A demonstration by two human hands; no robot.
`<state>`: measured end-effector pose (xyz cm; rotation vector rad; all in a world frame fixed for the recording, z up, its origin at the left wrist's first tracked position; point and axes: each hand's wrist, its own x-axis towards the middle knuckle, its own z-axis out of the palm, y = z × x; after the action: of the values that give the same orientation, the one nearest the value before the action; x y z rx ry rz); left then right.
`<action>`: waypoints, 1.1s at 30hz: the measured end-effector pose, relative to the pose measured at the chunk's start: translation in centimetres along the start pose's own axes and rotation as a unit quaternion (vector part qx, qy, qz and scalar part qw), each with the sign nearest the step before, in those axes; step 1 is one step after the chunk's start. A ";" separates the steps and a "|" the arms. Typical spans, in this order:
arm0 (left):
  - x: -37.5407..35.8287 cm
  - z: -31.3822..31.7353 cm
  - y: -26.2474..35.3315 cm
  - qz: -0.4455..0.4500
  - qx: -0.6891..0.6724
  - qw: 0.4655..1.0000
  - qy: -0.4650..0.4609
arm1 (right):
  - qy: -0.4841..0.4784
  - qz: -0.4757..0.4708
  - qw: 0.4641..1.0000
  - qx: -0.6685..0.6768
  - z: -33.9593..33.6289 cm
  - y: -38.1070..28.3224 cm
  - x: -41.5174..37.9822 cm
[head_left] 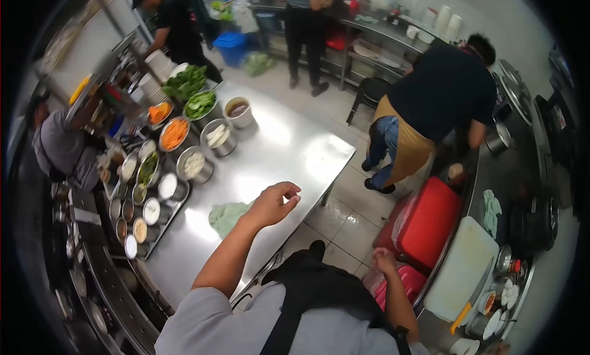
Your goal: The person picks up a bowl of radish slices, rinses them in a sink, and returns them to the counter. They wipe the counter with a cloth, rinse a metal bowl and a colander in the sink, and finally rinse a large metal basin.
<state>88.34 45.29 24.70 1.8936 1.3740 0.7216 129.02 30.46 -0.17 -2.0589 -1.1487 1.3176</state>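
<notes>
My left hand (275,204) is over the steel table (295,149). Its fingers are loosely curled, the thumb stands apart from them, and it holds nothing that I can see. A crumpled pale green cloth (227,218) lies on the table beside my left wrist. Low on my right side, my right hand (386,261) hangs close to the red bins (430,223). The fingers there are slightly bent and apart, with no object visible in them.
Metal containers with shredded carrot (174,134), leafy greens (186,81) and sauces crowd the table's left end. On the right counter lie a cutting board (462,272) and a yellow-handled knife (460,318). A person in a tan apron (402,137) bends over that counter; other people stand farther back.
</notes>
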 end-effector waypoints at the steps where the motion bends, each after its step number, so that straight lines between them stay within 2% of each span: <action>1: 1.4 0.0 0.2 0.005 0.001 1.000 -0.008 | 0.005 0.005 1.000 0.006 -0.7 -1.1 1.2; 3: 3.8 -0.2 0.9 -0.017 -0.019 1.000 -0.009 | 0.017 0.009 0.988 0.150 -1.9 -3.1 4.4; 4: 4.7 -0.4 1.3 -0.048 -0.015 0.998 -0.028 | 0.002 0.005 0.995 0.095 -2.7 -4.0 5.8; 7: 7.4 0.3 0.5 -0.043 -0.006 0.999 -0.004 | -0.061 0.012 0.987 0.147 -2.7 -4.9 9.6; 9: 9.4 1.0 0.2 -0.058 0.001 0.998 0.006 | -0.093 0.020 0.989 0.115 -4.1 -8.6 10.7; 11: 11.6 1.9 0.3 -0.070 0.030 0.997 0.029 | -0.125 -0.027 0.990 0.053 -5.5 -9.7 12.8; 14: 15.6 3.9 -1.3 -0.099 0.074 0.992 0.040 | -0.152 -0.068 0.986 0.030 -8.7 -11.4 17.1; 15: 16.5 4.5 -1.1 -0.111 0.112 0.987 0.035 | -0.149 -0.076 0.986 0.007 -9.9 -12.3 17.9; 17: 19.2 5.8 -0.4 -0.199 0.194 0.960 -0.026 | -0.155 -0.093 0.983 0.035 -11.5 -13.7 20.4; 19: 21.5 7.7 -1.3 -0.218 0.190 0.957 -0.037 | -0.162 -0.108 0.980 0.045 -14.3 -13.1 23.4; 20: 22.7 8.4 -1.9 -0.213 0.162 0.964 -0.001 | -0.187 -0.142 0.972 0.023 -15.3 -12.7 25.4; 21: 23.9 8.9 -2.7 -0.208 0.135 0.968 0.033 | -0.187 -0.129 0.974 0.021 -16.5 -11.7 26.7; 22: 24.6 9.3 -4.1 -0.185 0.127 0.968 0.113 | -0.202 -0.101 0.974 0.018 -17.7 -13.6 27.2; 23: 25.0 9.3 -5.6 -0.165 0.119 0.960 0.193 | -0.219 -0.072 0.973 0.016 -18.3 -15.3 28.0; 25: 24.9 8.3 -7.1 -0.144 0.180 0.925 0.300 | -0.203 -0.120 0.971 -0.042 -18.5 -16.3 30.1; 29: 22.9 6.5 -10.2 -0.217 0.130 0.883 0.396 | -0.224 -0.106 0.968 -0.035 -14.5 -18.9 33.7; 31: 22.2 7.0 -11.6 -0.173 0.236 0.831 0.473 | -0.256 -0.111 0.958 -0.060 -11.0 -21.0 35.3; 32: 21.5 7.2 -12.5 -0.157 0.320 0.806 0.473 | -0.275 -0.111 0.951 -0.085 -8.9 -21.9 36.2; 33: 20.9 7.5 -13.3 -0.173 0.341 0.795 0.471 | -0.300 -0.087 0.949 -0.053 -6.4 -22.8 36.9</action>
<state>92.35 66.61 10.56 1.6809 2.8468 1.1522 132.85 74.15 -0.36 -1.6053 -1.6371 1.8889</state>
